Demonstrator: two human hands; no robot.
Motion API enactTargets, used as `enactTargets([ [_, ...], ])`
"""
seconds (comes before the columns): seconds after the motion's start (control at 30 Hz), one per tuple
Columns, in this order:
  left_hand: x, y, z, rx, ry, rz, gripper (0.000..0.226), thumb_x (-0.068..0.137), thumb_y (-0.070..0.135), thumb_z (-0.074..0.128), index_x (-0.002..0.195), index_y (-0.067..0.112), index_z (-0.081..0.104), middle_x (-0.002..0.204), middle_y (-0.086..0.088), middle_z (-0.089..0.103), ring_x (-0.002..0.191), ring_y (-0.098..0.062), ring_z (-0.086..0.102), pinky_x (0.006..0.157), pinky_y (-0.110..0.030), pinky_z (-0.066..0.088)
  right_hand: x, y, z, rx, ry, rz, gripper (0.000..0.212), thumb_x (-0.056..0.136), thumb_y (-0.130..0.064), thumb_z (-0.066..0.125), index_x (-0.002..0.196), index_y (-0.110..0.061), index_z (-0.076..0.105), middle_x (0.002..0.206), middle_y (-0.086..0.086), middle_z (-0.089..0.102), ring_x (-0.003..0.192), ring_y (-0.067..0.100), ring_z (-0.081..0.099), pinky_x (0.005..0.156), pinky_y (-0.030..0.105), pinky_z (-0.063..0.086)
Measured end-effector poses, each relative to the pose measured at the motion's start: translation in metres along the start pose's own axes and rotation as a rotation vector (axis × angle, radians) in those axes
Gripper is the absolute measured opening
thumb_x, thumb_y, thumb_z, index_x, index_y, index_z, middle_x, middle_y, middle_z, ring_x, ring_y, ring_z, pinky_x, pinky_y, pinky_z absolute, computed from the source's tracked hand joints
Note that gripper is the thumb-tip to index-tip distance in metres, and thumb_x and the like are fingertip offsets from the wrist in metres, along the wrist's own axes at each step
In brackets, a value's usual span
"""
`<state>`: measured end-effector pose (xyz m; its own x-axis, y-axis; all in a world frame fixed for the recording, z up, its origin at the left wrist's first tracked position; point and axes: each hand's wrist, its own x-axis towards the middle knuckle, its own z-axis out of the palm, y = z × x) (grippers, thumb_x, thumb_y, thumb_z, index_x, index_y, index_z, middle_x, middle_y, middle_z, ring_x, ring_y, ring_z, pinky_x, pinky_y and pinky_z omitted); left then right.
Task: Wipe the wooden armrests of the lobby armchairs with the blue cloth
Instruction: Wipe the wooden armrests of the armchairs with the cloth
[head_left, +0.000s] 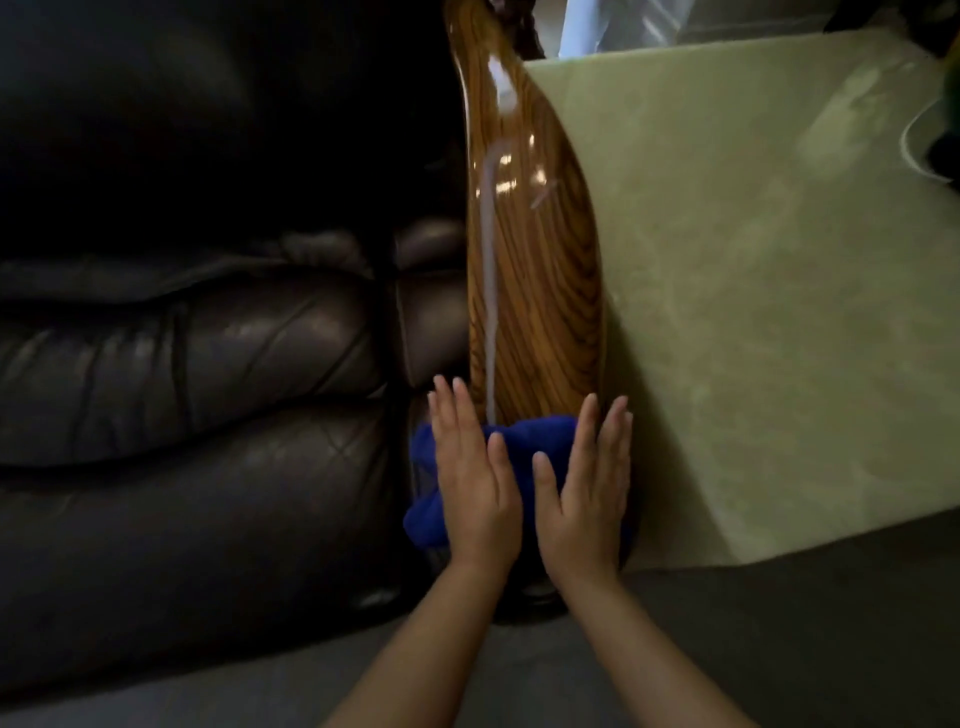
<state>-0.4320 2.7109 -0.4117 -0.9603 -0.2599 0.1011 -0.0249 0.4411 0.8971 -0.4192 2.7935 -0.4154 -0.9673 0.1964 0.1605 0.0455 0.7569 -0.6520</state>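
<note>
Both hands lie flat, fingers straight and close together, palms down on the cloth (524, 441), pinching nothing: the left hand (475, 478) covers its left part and the right hand (584, 488) its right, thumbs turned in toward each other and nearly meeting. The cloth is bunched beneath the palms at the near end of the armrest (535, 270), spilling past the left hand's outer edge and down over that side of the wood. The armrest runs straight ahead from the fingertips, its long axis pointing away from the person, widest just ahead of the hands and narrowing and curving at the far end. A pale streak, either glare or residue, runs lengthwise along it from just ahead of the cloth. Left of the left hand is the dark leather seat (208, 415); right of the right hand is a pale green tabletop (753, 312), touching or just beside the armrest. The wipe looks to be at its near end; the next move calls for pushing the cloth forward along the grain under even pressure from both palms.
</note>
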Motion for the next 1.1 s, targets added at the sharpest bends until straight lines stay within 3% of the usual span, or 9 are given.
enactTargets([
  [0.17,0.023,-0.014,0.01,0.112,0.012,0.139,0.055,0.094,0.034,0.023,0.14,0.029,-0.006,0.15,0.013,-0.013,0.142,-0.003,-0.013,0.12,-0.038,0.004,0.021,0.009,0.012,-0.057,0.08,-0.052,0.065,0.092,-0.045,0.03,0.144,-0.02,0.001,0.154,0.011,-0.004,0.143,0.027,-0.002,0.115,0.038,0.006],
  [0.33,0.068,-0.001,0.008,0.181,-0.04,0.219,0.058,0.095,0.033,0.026,0.143,0.025,-0.006,0.154,0.002,-0.014,0.144,-0.014,-0.011,0.118,-0.042,0.003,0.07,-0.002,0.007,-0.201,0.054,-0.096,0.068,0.091,-0.049,0.029,0.146,-0.022,0.001,0.156,0.017,0.002,0.144,0.031,0.003,0.115,0.052,0.017],
  [0.5,0.085,0.008,-0.006,0.06,-0.056,0.213,0.063,0.095,0.031,0.031,0.146,0.017,-0.005,0.156,-0.011,-0.019,0.143,-0.014,-0.016,0.113,-0.034,-0.007,0.083,-0.007,-0.007,-0.124,0.05,-0.145,0.065,0.091,-0.054,0.026,0.145,-0.03,-0.001,0.157,0.015,-0.004,0.144,0.029,-0.003,0.112,0.06,0.008],
  [0.6,0.067,-0.004,-0.009,0.144,-0.097,0.305,0.061,0.095,0.034,0.028,0.143,0.025,-0.007,0.153,0.0,-0.022,0.14,-0.005,-0.021,0.116,-0.029,-0.009,0.068,0.0,-0.006,-0.228,-0.022,-0.228,0.062,0.091,-0.053,0.026,0.145,-0.032,0.003,0.157,0.011,-0.003,0.144,0.028,-0.004,0.112,0.061,0.009],
  [0.73,0.077,-0.006,0.002,0.169,-0.195,0.261,0.06,0.094,0.032,0.028,0.139,0.036,-0.011,0.148,0.018,-0.025,0.139,0.001,-0.022,0.11,-0.013,-0.011,0.082,-0.006,0.002,-0.294,-0.071,-0.192,0.063,0.09,-0.049,0.025,0.146,-0.03,0.001,0.156,0.007,-0.004,0.144,0.028,-0.004,0.113,0.059,0.011],
  [0.97,0.138,0.021,0.007,0.235,-0.185,0.197,0.061,0.095,0.033,0.027,0.136,0.037,-0.019,0.146,0.02,-0.028,0.138,0.001,-0.025,0.109,-0.025,-0.008,0.147,-0.028,-0.002,-0.377,-0.126,-0.194,0.062,0.09,-0.046,0.019,0.145,-0.027,-0.003,0.157,0.009,-0.004,0.144,0.028,-0.006,0.114,0.058,0.008],
  [1.1,0.167,0.033,0.009,0.221,-0.197,0.172,0.062,0.096,0.031,0.029,0.135,0.04,-0.018,0.145,0.024,-0.028,0.135,0.007,-0.027,0.103,-0.012,-0.012,0.181,-0.038,-0.005,-0.395,-0.173,-0.187,0.062,0.089,-0.046,0.017,0.145,-0.028,-0.003,0.155,0.006,-0.009,0.144,0.027,-0.007,0.114,0.058,0.009],
])
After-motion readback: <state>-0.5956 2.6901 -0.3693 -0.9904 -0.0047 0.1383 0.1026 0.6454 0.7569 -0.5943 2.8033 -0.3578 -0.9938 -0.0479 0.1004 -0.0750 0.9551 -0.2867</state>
